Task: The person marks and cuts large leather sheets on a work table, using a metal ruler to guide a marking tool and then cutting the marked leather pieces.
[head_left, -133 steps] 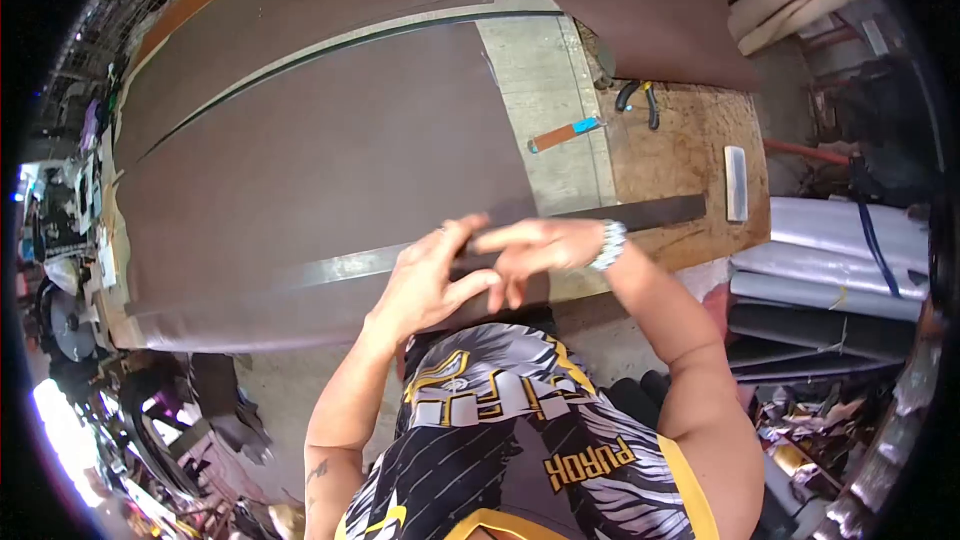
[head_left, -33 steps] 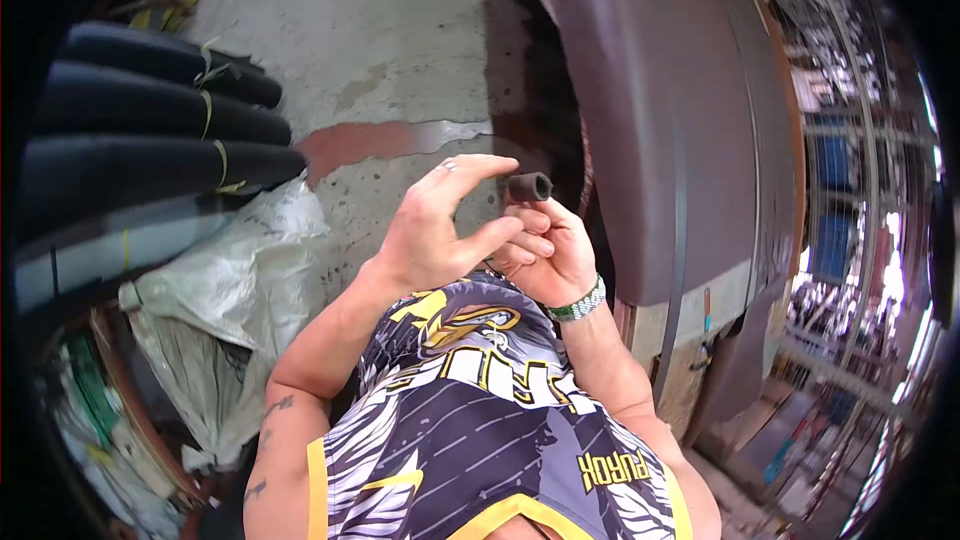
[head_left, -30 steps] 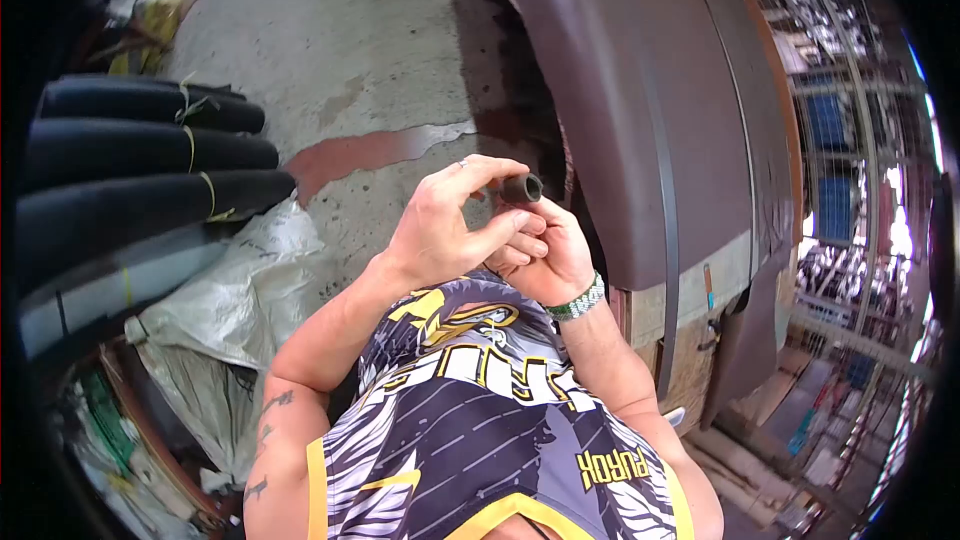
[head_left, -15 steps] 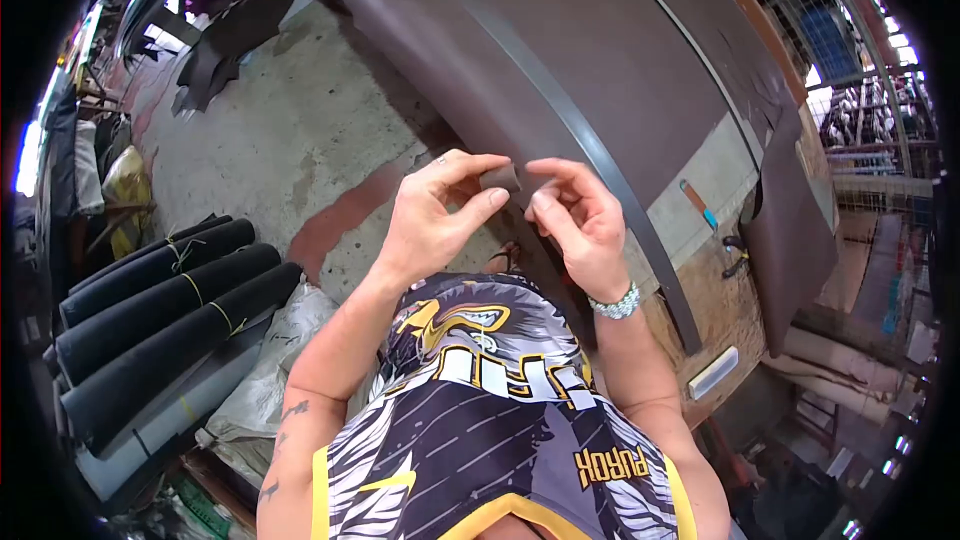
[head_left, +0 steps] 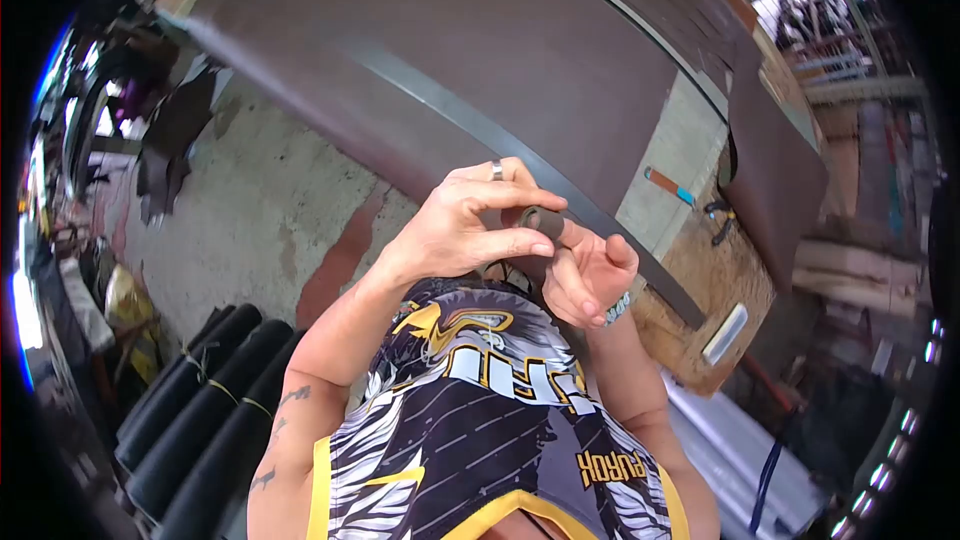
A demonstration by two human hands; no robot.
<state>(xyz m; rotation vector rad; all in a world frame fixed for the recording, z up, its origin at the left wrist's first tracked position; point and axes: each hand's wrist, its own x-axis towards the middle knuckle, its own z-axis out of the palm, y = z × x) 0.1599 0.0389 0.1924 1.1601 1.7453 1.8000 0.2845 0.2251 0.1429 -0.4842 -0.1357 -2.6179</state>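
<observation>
My left hand (head_left: 475, 215), with a ring on one finger, pinches a small curled piece of dark brown material (head_left: 540, 219) between thumb and fingers. The piece looks like leather or vinyl and forms a short tube. My right hand (head_left: 590, 275) is close against it, its index finger apparently inside the curl. The right thumb stands apart, and the other fingers are loosely bent. Behind both hands, a large dark brown sheet (head_left: 420, 30) covers the table, with a long metal straightedge (head_left: 455, 115) lying across it.
A knife-like tool with a blue end (head_left: 670, 186), a pair of scissors or pliers (head_left: 719, 223) and a white block (head_left: 725, 334) lie at the table's right end. Several black rolls (head_left: 215, 390) stand at lower left. A silvery roll or sheet (head_left: 730, 450) is at lower right.
My view has turned, bringing more of the table in. The right hand has gone from a pinch to a looser shape, its index finger at the curled piece. My left hand keeps holding it.
</observation>
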